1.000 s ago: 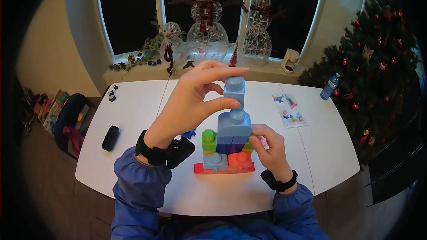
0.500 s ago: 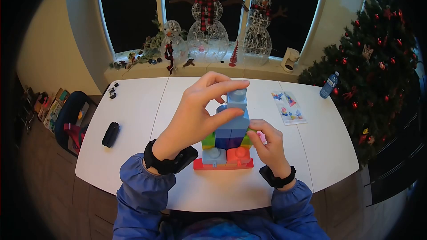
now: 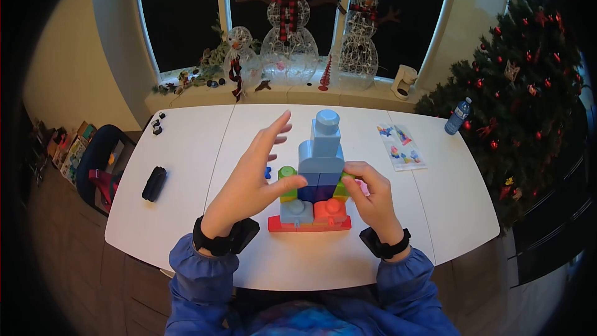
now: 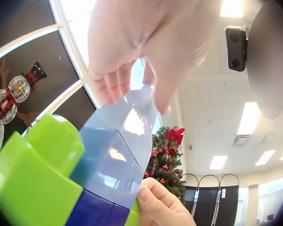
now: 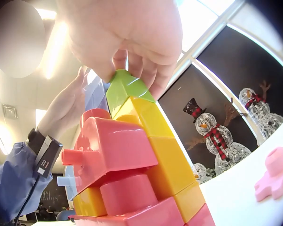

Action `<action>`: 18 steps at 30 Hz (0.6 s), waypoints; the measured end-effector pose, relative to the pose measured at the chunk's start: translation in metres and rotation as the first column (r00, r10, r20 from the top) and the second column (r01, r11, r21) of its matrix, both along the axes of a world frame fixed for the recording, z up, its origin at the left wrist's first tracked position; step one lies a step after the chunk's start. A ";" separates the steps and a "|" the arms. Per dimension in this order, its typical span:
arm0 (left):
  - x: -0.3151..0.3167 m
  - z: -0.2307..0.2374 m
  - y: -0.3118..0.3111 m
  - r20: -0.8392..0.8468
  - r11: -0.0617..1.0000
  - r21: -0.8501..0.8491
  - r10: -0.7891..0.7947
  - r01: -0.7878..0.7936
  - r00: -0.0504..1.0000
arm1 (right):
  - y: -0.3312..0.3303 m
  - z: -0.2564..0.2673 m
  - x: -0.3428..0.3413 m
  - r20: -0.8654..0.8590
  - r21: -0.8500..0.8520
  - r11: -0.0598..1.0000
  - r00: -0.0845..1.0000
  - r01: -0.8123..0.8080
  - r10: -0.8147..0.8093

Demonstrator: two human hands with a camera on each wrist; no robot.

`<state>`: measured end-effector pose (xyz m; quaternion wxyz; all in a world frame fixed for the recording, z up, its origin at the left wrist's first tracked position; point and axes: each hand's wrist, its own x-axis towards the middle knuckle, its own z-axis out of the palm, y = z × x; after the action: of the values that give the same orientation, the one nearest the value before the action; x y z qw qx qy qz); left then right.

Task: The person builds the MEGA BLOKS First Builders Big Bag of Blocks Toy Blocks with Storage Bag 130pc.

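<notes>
A tower of toy building blocks stands on a red base [image 3: 309, 228] on the white table. At its top, a light blue block [image 3: 326, 140] with a round stud sits on a rounded blue block [image 3: 311, 165], above dark blue blocks [image 3: 316, 192]. My left hand [image 3: 252, 171] is spread beside the tower's left side, fingers extended and holding nothing. On the other side, my right hand [image 3: 376, 205] pinches a green block [image 5: 127, 92] stacked over yellow ones. Another green block [image 4: 47, 174] stands at the left. Low in front are a grey-blue block [image 3: 296, 212] and a red block [image 3: 329, 211].
Behind the right hand lies a pink piece [image 5: 276, 174]. A small blue piece [image 3: 268, 172] shows behind the left hand. A black case [image 3: 154, 184] rests at the table's left; a picture sheet [image 3: 401, 147] and a water bottle [image 3: 458, 116] are at the right.
My left hand has let go of the light blue block and drawn down and left. That block now sits lower, covering the stud beneath it. The right hand has stayed at the tower's right side.
</notes>
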<state>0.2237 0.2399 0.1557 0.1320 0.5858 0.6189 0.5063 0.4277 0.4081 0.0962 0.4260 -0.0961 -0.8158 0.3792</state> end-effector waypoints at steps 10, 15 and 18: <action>0.011 -0.076 -0.026 0.151 0.961 -0.269 -0.016 0.056 0.988 | -0.006 -0.006 0.015 0.122 0.048 0.998 0.992 -0.041 0.035; 0.006 -0.086 -0.020 0.215 0.963 -0.260 -0.012 0.069 0.977 | -0.002 -0.007 0.011 0.138 0.021 0.998 0.989 -0.064 0.061; 0.005 -0.085 -0.018 0.146 0.965 -0.257 -0.019 0.056 0.989 | 0.005 -0.010 0.006 0.120 0.018 0.996 0.989 -0.086 0.084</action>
<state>0.2283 0.2218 0.0704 0.2609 0.5375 0.6578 0.4585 0.4333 0.4132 0.0859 0.3611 -0.0789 -0.8474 0.3812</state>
